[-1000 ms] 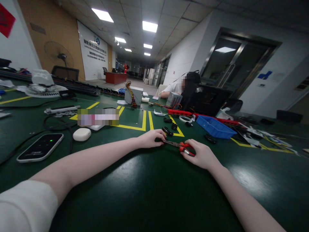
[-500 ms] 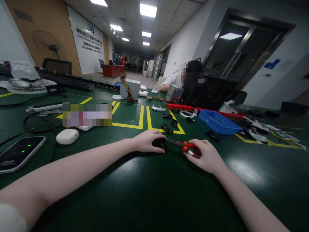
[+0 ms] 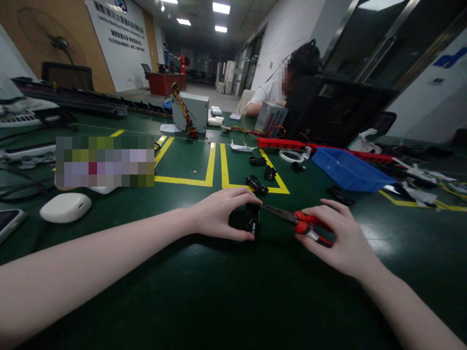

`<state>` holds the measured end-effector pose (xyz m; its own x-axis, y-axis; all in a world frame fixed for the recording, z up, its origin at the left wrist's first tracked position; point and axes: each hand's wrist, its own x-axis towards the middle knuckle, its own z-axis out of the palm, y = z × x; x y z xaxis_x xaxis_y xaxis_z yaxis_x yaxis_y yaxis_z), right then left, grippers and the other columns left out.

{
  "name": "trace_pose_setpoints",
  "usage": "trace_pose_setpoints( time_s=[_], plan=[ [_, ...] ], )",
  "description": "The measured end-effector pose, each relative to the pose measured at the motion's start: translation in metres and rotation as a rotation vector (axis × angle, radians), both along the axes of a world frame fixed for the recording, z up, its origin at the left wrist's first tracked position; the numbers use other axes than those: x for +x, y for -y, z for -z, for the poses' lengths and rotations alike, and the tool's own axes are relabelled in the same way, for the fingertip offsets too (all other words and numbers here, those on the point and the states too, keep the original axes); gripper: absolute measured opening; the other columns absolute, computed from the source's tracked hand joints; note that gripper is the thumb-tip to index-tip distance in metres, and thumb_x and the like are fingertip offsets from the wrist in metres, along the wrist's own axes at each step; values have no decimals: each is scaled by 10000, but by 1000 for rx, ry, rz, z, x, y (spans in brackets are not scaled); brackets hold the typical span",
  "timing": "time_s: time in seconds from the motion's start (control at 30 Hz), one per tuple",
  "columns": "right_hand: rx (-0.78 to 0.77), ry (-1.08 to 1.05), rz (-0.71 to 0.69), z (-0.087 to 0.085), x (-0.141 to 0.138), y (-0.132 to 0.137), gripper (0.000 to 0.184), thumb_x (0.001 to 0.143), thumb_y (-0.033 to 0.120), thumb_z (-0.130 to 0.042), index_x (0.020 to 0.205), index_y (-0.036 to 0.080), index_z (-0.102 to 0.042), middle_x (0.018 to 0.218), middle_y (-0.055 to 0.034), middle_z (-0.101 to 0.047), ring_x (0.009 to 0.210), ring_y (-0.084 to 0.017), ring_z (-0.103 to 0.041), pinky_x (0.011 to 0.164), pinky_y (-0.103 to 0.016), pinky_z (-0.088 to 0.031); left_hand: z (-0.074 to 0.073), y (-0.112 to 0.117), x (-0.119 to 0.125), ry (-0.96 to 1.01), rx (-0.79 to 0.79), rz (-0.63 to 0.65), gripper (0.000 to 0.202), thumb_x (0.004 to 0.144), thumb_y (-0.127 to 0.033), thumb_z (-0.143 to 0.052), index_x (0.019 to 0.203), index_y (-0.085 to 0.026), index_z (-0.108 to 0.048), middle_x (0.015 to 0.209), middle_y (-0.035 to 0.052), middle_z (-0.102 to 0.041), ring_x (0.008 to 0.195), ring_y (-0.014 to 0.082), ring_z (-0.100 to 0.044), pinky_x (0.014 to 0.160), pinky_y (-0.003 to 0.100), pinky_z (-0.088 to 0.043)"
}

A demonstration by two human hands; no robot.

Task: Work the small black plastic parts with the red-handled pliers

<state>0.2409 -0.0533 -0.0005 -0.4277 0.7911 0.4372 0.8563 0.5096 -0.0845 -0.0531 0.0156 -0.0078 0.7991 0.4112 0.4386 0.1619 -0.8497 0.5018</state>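
My left hand point(image 3: 219, 214) pinches a small black part point(image 3: 252, 219) between thumb and fingers, holding it upright on the dark green table point(image 3: 219, 291). My right hand point(image 3: 339, 238) grips the red handles of needle-nose pliers point(image 3: 295, 221). The thin jaws of the pliers reach left and touch the top of the black part. Both hands rest low on the table, close together near its middle.
Several loose black parts point(image 3: 257, 184) lie just beyond the hands by yellow floor-tape lines point(image 3: 215, 170). A blue bin point(image 3: 346, 170) sits to the right, a white case point(image 3: 65, 206) to the left. Power supply boxes point(image 3: 191, 112) and a seated person point(image 3: 277, 87) are at the far side.
The camera has moved nearer and lower. My left hand has raised the black part upright, and the pliers' jaws have come onto it.
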Motion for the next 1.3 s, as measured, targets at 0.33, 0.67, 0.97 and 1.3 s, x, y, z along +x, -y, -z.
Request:
trace_pose_setpoints(
  time_s=[0.33,0.67,0.97,1.3],
  plan=[
    [14,-21,-48,-5,2,2,275,757,429,-618,983,282,-566,866,-24,-677,806,-257,-637,962,-555,-391,-2,0,0,68,-29,63,500,760,-363,-720,1182,-184,-522,1264,117,-528,1210,278,-504,1008,439,-430],
    [35,1,-67,-2,1,2,300,753,431,-624,1005,285,-555,868,-27,-679,793,-256,-636,955,-547,-402,1,-3,-2,88,-105,99,392,762,-347,-733,1109,-208,-614,1297,104,-489,1224,288,-493,1023,462,-434],
    [41,9,-53,-3,3,1,296,753,434,-624,998,286,-550,871,-28,-679,793,-257,-632,943,-549,-407,-1,-4,-2,85,-185,122,395,745,-324,-750,1094,-195,-616,1277,108,-525,1213,282,-503,1003,447,-435],
    [34,27,-66,-7,3,2,272,765,414,-612,992,276,-558,860,-32,-678,827,-272,-633,901,-541,-436,-1,-4,-2,79,-274,80,469,718,-338,-766,1082,-166,-526,1234,124,-565,1156,270,-538,869,371,-485]
  ],
)
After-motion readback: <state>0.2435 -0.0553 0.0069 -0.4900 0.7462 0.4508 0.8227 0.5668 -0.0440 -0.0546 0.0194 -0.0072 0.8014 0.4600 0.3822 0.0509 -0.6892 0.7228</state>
